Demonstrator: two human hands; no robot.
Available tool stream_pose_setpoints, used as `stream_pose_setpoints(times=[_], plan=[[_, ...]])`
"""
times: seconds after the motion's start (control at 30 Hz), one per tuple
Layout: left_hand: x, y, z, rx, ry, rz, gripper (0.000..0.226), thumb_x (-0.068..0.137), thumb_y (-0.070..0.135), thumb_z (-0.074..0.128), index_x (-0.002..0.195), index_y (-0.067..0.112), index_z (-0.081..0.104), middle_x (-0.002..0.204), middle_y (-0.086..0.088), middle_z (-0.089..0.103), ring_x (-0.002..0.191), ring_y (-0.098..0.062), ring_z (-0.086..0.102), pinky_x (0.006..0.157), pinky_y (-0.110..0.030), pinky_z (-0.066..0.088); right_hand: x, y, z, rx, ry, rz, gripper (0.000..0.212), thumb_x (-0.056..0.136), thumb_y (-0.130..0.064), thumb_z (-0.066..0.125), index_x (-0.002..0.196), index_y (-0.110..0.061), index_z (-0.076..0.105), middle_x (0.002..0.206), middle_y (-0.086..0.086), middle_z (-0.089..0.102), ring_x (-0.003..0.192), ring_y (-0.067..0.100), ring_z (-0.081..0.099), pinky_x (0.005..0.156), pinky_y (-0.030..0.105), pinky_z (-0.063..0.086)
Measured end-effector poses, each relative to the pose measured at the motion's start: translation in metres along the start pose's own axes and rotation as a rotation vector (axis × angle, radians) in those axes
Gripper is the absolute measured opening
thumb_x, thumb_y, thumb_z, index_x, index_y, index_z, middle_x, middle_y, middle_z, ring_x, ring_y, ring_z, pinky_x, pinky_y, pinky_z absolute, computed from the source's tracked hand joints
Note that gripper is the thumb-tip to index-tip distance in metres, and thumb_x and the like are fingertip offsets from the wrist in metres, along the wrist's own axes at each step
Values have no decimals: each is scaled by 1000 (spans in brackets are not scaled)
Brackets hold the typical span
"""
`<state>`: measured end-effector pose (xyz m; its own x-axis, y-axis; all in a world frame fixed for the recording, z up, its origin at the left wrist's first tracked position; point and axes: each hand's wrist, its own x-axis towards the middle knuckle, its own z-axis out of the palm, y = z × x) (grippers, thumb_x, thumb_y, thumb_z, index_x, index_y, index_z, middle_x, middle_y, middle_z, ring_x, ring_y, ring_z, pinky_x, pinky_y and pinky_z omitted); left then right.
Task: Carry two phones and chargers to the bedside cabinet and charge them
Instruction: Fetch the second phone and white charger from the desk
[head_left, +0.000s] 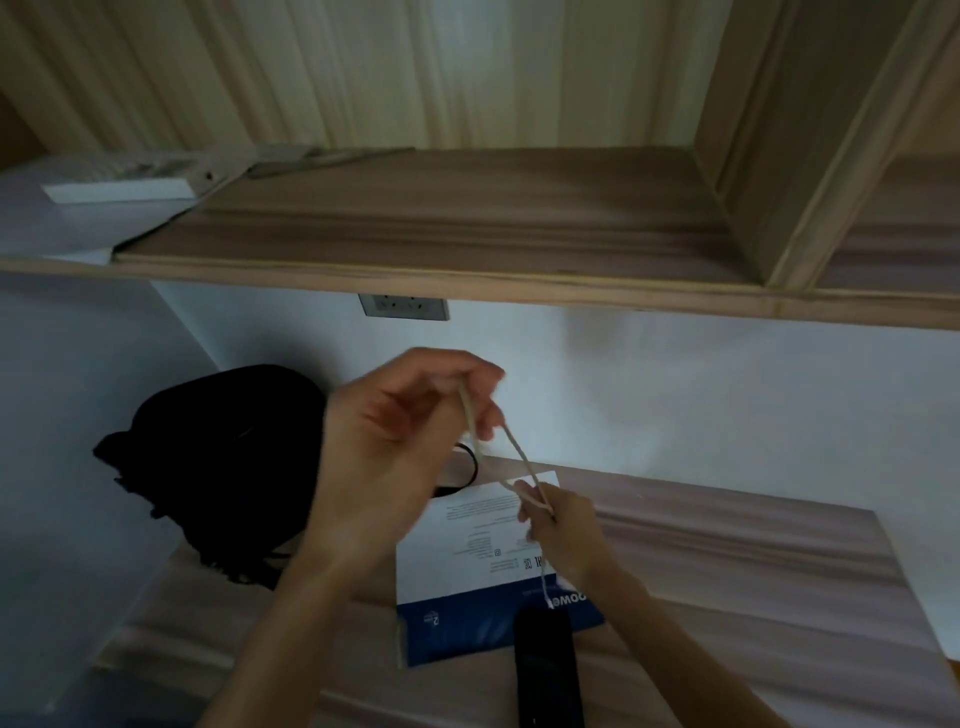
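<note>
Both hands were up over the pale wooden cabinet top (727, 571). The left hand (410, 431) had its fingers curled, pinching the thin cream braided charger cable (522, 460) - and the right hand (558, 525) pinched that same cable lower down, a loop stretched between them. The black rectangular phone (545, 670) lay on the cabinet, its far end overlapping a blue-and-white printed packet (467, 519), well below the grey wall socket (404, 307).

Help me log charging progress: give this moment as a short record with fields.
left hand: pinches the pale cable, raised
right hand: pinches the same cable lower down
phone: black, lying on the wooden top at the box's near edge
wall socket: under the shelf, nothing plugged in
black bag: left of the hands
</note>
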<state>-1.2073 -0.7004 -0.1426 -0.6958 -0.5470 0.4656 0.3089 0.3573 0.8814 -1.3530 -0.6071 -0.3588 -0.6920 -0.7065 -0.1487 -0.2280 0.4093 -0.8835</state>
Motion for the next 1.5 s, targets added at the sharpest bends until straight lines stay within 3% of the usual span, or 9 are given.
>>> stream_pose_setpoints(times=[0.33,0.47,0.63,0.8,0.93,1.1,1.23,1.37,1.5], plan=[[-4,-25,-114,112,442,-148,15,93,18,66,89,27,78,77,5,77,73,-10,72,75,-23,60,3,-1,-10,3,-156,151,45,95,-42,59,60,-14,53,49,-2,44,36,7,34,43,20,29],[-13,-47,-132,752,199,-353,43,98,-2,52,136,18,57,113,-5,71,100,-24,68,97,-34,52,-7,-33,-8,274,-318,234,41,88,-42,68,62,-18,47,50,-5,36,39,9,25,40,22,20],[-31,-63,-103,1266,-90,-502,75,97,8,47,160,15,7,163,-26,13,146,-42,24,118,-47,25,-20,-88,-11,187,-270,67,58,88,-67,54,52,-23,44,46,-6,33,38,9,24,38,17,24],[-41,-72,-58,844,-486,-301,64,104,32,51,159,25,20,164,1,24,152,-17,21,124,-38,22,-34,-129,-2,76,-217,-203,68,96,-67,32,44,-22,31,40,-10,30,38,3,27,46,10,30],[-33,-78,-39,745,-407,-183,30,108,18,41,111,6,68,107,-6,73,94,-15,67,86,-41,53,-39,-139,-3,249,-116,-297,59,96,-45,56,48,-19,35,44,-15,32,43,1,33,49,9,32],[-40,-89,-29,520,-366,-171,30,107,25,44,99,8,68,89,-5,71,83,-15,65,77,-42,53,-39,-131,-16,448,85,-247,27,90,-22,70,74,0,69,80,0,67,72,5,64,69,14,49],[-66,-112,-20,619,-205,-190,28,107,29,40,121,18,62,114,0,65,104,-10,58,93,-24,47,-39,-114,-32,556,79,-143,20,94,-22,64,96,-7,77,102,2,77,98,13,71,88,29,58],[-96,-140,-11,814,-93,-380,36,105,16,41,140,18,50,126,-3,59,109,-17,57,89,-16,38,-42,-99,-37,628,116,-63,38,99,-38,54,95,-9,78,100,6,78,101,16,72,80,29,59],[-128,-181,18,916,-427,-749,31,105,14,36,132,9,50,125,-11,61,111,-23,61,94,-34,50,-47,-87,-37,632,125,35,36,100,-35,52,79,-15,75,96,10,74,91,16,71,68,28,58]])
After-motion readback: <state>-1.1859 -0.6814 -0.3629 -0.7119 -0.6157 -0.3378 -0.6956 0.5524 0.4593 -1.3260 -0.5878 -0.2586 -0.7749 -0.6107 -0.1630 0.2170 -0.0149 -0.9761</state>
